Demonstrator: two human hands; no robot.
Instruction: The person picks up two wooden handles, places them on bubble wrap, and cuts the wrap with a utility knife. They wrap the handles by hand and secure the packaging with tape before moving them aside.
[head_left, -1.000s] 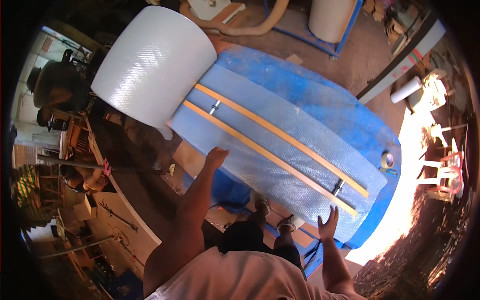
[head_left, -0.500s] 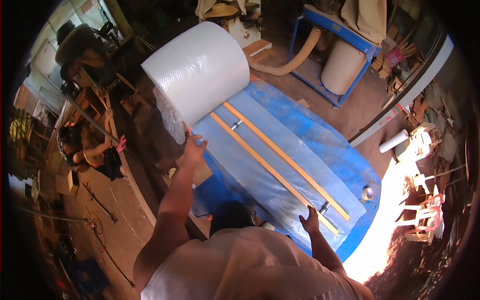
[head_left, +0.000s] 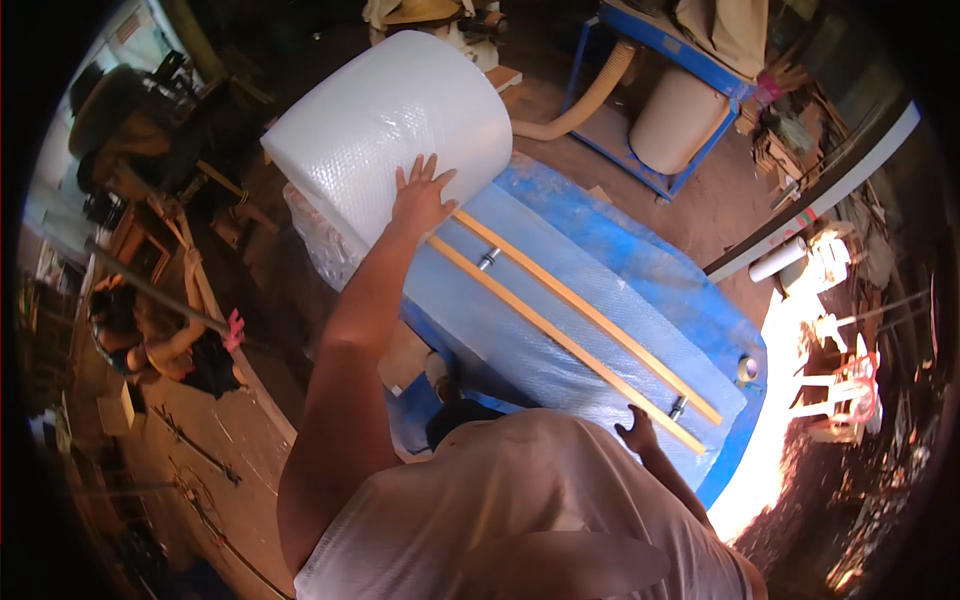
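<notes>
A large roll of bubble wrap [head_left: 380, 120] lies at the far end of a blue-covered surface. From it a sheet of bubble wrap [head_left: 560, 250] runs toward the lower right. Two long wooden strips [head_left: 565, 334] rest on the sheet, side by side, with a short metal piece [head_left: 488, 259] between them near the roll and another [head_left: 679, 407] near the other end. My left hand [head_left: 424, 200] is spread against the lower part of the roll. My right hand [head_left: 637, 430] is beside the near strip's lower end, with its fingers apart.
The blue cover [head_left: 640, 265] shows along the sheet, with a tape roll [head_left: 747, 369] on its right edge. Other people [head_left: 165, 345] are at the left. A blue-framed machine [head_left: 680, 110] with a hose stands behind. Plastic chairs [head_left: 850, 385] are at the right.
My left hand has moved up from the roll's lower left edge onto its face. My right hand has come slightly away from the near strip. The camera view has shifted.
</notes>
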